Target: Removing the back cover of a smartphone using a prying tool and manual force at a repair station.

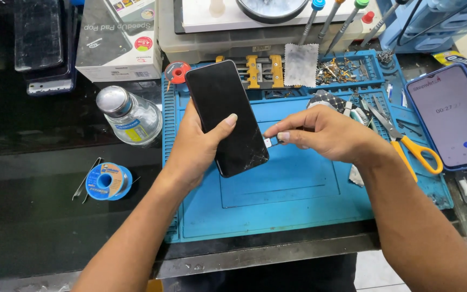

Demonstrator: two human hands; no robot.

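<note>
Left hand (198, 148) grips black phone (226, 116) (glass cracked low); right hand (320, 132) pinches small tray (269, 142).

Phone repair workshop: blue repair mat (298, 205), screwdrivers (328, 19), solder spool (107, 181), tweezers (86, 178)

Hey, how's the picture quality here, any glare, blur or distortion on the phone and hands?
Head view: even bright light; the black phone in the left hand is sharp, its cracks visible, little glare. Right hand in focus. Glare on the bottle's metal cap; edges bow slightly, wide-angle.
</note>
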